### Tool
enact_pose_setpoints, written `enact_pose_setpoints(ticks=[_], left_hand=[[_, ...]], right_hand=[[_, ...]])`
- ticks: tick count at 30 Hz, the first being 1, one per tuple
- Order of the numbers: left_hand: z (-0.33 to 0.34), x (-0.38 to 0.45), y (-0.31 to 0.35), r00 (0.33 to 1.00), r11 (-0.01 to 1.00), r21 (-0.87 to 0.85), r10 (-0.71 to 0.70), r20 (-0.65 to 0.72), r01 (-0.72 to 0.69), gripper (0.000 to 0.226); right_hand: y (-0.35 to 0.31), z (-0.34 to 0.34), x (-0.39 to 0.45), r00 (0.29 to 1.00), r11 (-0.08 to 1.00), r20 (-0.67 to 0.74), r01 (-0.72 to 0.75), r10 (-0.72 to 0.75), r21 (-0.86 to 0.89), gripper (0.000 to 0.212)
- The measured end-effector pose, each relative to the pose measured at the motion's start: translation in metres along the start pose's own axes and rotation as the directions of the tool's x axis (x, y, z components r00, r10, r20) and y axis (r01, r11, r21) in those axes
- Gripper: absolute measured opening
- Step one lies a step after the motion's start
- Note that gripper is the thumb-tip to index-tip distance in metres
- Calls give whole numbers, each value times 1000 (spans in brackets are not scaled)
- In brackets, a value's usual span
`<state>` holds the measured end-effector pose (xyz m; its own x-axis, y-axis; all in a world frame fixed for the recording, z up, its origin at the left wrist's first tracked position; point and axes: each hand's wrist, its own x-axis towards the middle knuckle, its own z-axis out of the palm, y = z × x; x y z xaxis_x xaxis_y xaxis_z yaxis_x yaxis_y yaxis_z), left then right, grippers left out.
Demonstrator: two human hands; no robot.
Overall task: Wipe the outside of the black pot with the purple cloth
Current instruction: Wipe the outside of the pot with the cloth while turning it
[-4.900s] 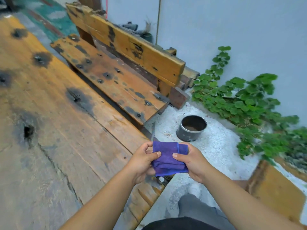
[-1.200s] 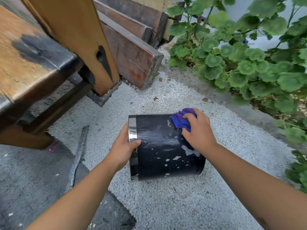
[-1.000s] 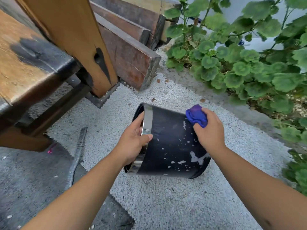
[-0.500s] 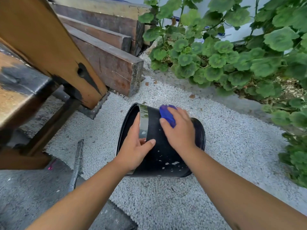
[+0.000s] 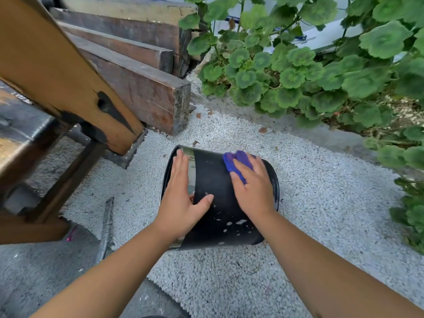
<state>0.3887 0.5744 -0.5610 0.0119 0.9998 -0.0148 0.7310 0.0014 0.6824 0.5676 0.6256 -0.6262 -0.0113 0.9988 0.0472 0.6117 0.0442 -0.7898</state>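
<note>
Looking down past both forearms: two bare arms reach forward over pale gravel (image 5: 321, 203).
Left hand (image 5: 181, 198): lies flat on the pot's side near its open end, fingers stretched forward and close together, thumb spread out to the right across the black wall; it steadies by pressing and is not closed round anything.
Right hand (image 5: 254, 189): palm down on the upper side of the pot near its base end, fingers curled over the cloth and pinning it against the wall.
Purple cloth (image 5: 236, 161): bunched, mostly under the right fingers; a fold shows ahead of the fingertips and along the index finger, touching the pot.
Black pot (image 5: 215, 180): on its side on the gravel, mouth to the left, base to the right; shiny metal band (image 5: 190, 177) round the rim end; pale flecks and smears on the lower near part of the wall.
Metal bar (image 5: 105, 228): thin, grey, lying on the ground left of the pot, apart from it.
Grey slab (image 5: 46, 271): darker ground, near left, meeting the gravel.
Wooden bench (image 5: 57, 72): left, slanted leg with black marks, foot resting just beyond the pot.
Timber beams (image 5: 142, 88): stacked behind the bench leg, ends facing right.
Green plants (image 5: 309, 72): round-leaved, far right and top, beyond the gravel's edge.
</note>
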Motion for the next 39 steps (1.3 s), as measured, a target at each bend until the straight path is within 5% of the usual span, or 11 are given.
enact_pose_setpoints(ticks=[10, 21, 27, 32, 39], left_hand=[[4, 3, 4, 1000, 995, -99, 4, 14, -3, 89], [18, 7, 28, 993, 983, -144, 118, 12, -115, 87], [30, 9, 44, 979, 966, -162, 203, 8, -199, 88], [32, 12, 50, 980, 955, -223, 201, 3, -195, 86], [26, 10, 30, 997, 986, -151, 78, 13, -75, 91]], right_hand=[[58, -13, 6, 974, 972, -51, -224, 221, -66, 37], [-16, -13, 30, 963, 947, -36, -256, 267, 193, 61], [-48, -15, 37, 997, 983, 82, -31, 17, 180, 41], [-44, -12, 27, 995, 977, -73, 80, -66, 197, 21], [36, -12, 15, 979, 980, -101, -164, 176, 113, 31]])
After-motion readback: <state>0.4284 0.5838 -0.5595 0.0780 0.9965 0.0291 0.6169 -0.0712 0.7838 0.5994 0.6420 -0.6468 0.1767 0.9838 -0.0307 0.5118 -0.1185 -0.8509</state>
